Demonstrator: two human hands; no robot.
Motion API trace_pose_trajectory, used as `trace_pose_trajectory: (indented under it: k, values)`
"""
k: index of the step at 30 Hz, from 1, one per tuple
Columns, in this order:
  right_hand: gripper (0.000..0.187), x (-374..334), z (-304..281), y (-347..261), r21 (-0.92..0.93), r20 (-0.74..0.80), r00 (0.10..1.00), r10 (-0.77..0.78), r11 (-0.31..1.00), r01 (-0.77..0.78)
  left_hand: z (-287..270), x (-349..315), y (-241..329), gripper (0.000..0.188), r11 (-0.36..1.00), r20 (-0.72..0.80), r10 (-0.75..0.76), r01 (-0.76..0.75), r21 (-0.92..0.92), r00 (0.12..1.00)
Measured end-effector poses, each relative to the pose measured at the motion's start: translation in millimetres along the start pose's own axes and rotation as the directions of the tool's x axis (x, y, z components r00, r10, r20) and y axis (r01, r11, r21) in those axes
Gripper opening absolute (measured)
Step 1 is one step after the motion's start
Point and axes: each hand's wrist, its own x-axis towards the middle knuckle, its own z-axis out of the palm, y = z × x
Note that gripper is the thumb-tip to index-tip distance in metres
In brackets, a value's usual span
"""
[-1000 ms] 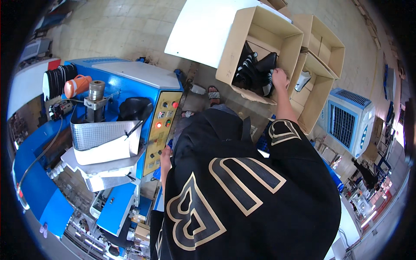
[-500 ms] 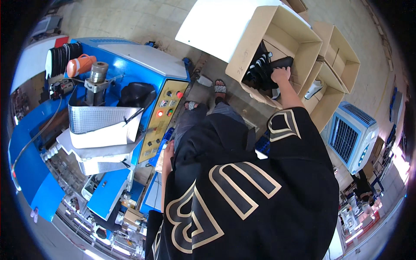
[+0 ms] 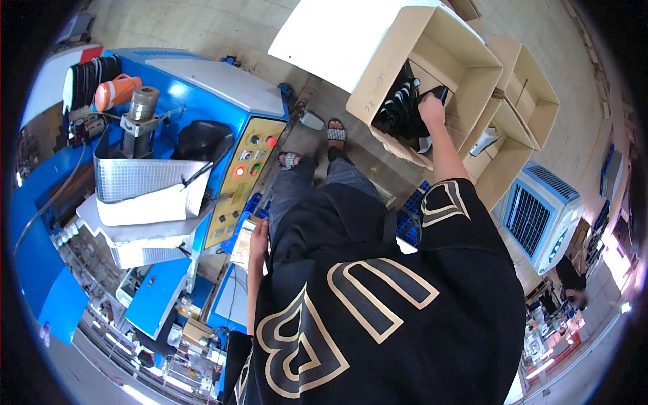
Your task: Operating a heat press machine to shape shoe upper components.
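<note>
Inside the open carton [image 3: 375,67], toward its near edge: a black piece [image 3: 439,91], beside a pile of black-and-white pieces [image 3: 398,104] along the left edge.
Right hand [image 3: 432,110]: fingers curled closed on the black piece.
Second carton [image 3: 514,152], past the right edge: a white-and-black piece [image 3: 484,140] lying within.
Left hand [image 3: 258,239]: low by the control panel [image 3: 233,196], fingers partly curled; from where I'm standing, I can't tell whether they hold anything.

the right arm [image 3: 445,152] stretches forward and out to the right, the right hand [image 3: 432,111] curled, back upward; the left forearm [image 3: 254,290] hangs low, the left hand [image 3: 258,237] bent, its grip unclear.
</note>
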Motion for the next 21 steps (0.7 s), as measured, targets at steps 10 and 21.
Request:
trace_pose_trajectory:
  k: [10, 21]
  values:
    - [0.043, 12.1, 36.8, -17.4, 0.205, 0.143, 0.988, 0.057, 0.975, -0.086, 9.1, -7.6, 27.9, 0.043, 0.998, 0.005, -0.022, 0.022, 0.060, 1.000]
    - [0.036, 46.3, 5.1, -15.8, 0.618, 0.012, 0.998, 0.056, 0.785, -0.052, 6.9, -6.2, 12.3, 0.041, 0.998, -0.018, -0.046, 0.046, 0.046, 0.999]
